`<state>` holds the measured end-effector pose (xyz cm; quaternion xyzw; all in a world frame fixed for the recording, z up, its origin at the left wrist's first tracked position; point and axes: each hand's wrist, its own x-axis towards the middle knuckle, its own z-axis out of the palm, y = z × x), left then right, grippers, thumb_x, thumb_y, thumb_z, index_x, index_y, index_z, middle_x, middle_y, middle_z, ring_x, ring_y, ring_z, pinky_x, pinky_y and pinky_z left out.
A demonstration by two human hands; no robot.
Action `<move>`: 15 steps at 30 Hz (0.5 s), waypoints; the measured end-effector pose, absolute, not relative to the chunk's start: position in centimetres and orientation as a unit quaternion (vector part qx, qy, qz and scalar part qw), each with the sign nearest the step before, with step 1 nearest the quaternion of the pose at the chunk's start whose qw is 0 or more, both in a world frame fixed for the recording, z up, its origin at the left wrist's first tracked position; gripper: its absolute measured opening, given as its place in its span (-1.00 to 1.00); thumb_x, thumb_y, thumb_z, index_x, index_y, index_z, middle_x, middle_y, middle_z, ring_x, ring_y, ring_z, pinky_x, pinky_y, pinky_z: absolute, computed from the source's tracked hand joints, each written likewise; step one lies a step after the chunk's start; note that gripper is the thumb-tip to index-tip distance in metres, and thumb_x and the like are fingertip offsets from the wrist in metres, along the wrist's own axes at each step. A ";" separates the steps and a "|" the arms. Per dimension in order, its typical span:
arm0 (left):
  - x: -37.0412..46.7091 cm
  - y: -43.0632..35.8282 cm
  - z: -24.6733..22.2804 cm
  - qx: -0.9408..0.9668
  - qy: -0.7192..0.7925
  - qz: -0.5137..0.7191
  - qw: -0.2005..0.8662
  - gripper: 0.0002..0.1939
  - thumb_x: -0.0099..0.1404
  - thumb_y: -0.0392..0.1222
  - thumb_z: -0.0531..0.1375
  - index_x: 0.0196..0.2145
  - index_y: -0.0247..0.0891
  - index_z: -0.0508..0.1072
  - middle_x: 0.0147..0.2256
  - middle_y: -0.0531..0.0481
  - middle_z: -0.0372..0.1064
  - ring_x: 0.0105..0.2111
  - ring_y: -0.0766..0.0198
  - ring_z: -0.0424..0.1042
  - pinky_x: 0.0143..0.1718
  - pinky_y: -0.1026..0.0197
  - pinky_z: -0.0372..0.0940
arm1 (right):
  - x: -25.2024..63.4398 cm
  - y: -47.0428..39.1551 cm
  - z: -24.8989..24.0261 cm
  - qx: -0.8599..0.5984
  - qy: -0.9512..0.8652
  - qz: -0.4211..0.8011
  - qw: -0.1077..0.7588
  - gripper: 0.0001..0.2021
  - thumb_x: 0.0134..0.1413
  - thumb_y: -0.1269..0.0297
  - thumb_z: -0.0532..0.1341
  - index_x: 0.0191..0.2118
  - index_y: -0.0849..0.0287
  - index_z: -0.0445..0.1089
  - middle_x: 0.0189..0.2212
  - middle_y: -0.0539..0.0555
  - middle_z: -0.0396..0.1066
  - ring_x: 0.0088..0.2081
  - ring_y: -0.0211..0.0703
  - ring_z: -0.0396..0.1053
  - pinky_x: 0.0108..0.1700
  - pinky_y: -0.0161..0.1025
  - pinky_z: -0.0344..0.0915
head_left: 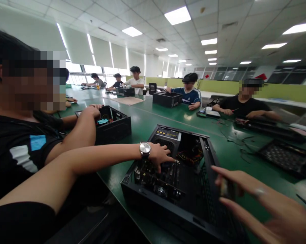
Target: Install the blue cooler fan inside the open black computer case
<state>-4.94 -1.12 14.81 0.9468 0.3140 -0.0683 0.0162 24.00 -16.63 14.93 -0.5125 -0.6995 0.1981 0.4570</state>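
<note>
An open black computer case point(165, 210) lies on the green table, with a labelled power supply point(168, 134) at its far left corner and bundled wires point(189, 155) beside it. My left hand point(161, 155), with a silver watch at the wrist, reaches over the circuit board inside; its fingers are spread and it holds nothing. Whether the fingertips touch the board is unclear. To the right of the case, my right hand point(267, 200) pinches a small component point(227, 188) between thumb and fingers. Motion blurs that hand, and the part's details cannot be made out.
At the left, a person leans over another open case point(112, 127). Another case point(167, 99) stands farther back, beside a seated person. A black perforated panel point(286, 156) and loose cables point(244, 144) lie at the right, near a person with a tool.
</note>
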 end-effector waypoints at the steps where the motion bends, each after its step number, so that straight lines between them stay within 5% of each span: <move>1: -4.5 -0.4 14.2 0.946 0.311 -0.090 0.007 -0.17 -0.17 -0.09 0.54 0.11 0.08 0.46 0.05 -0.13 0.40 0.07 -0.19 0.33 0.00 -0.09 0.30 | 22.2 -15.8 15.9 -0.463 -0.777 0.176 0.388 -0.41 -0.14 0.01 0.42 0.10 -0.02 0.50 -0.03 0.15 0.53 -0.04 0.14 0.48 0.05 0.04 0.40; 4: -3.5 0.4 13.2 0.948 0.285 -0.137 -0.038 -0.17 -0.13 -0.18 0.51 0.13 0.05 0.43 0.11 -0.19 0.33 0.12 -0.20 0.28 0.05 -0.15 0.27 | 18.0 -12.3 17.3 -0.357 -0.911 0.086 0.187 -0.55 0.18 0.18 0.20 0.19 0.05 0.40 0.01 0.15 0.50 0.00 0.08 0.45 0.06 0.04 0.39; 8: -3.7 -0.1 13.7 0.952 0.264 -0.147 -0.055 -0.09 -0.18 -0.27 0.52 0.16 0.02 0.37 0.09 -0.19 0.31 0.06 -0.15 0.32 -0.03 -0.08 0.34 | 16.5 -7.5 16.5 -0.374 -0.927 -0.019 0.006 -0.68 0.07 0.40 0.23 -0.02 0.20 0.49 -0.13 0.21 0.53 -0.06 0.14 0.46 -0.03 0.01 0.40; 11: -4.9 -0.8 15.5 0.963 0.248 -0.095 -0.053 0.06 -0.28 -0.29 0.54 0.21 -0.07 0.30 0.09 -0.20 0.28 0.00 -0.11 0.35 -0.07 0.00 0.36 | 16.8 -5.0 15.5 -0.408 -0.911 -0.039 -0.056 -0.71 0.00 0.50 0.24 -0.11 0.20 0.50 -0.17 0.23 0.53 -0.12 0.13 0.48 -0.10 -0.06 0.38; 15: -7.8 -2.3 19.9 0.967 0.256 -0.003 -0.007 -0.07 -0.14 -0.26 0.47 0.20 -0.17 0.24 0.11 -0.15 0.22 0.01 -0.03 0.35 -0.01 0.06 0.33 | 16.2 -3.1 14.9 -0.417 -0.906 -0.018 -0.065 -0.76 -0.01 0.55 0.22 -0.20 0.25 0.54 -0.19 0.28 0.51 -0.20 0.10 0.51 -0.21 -0.14 0.35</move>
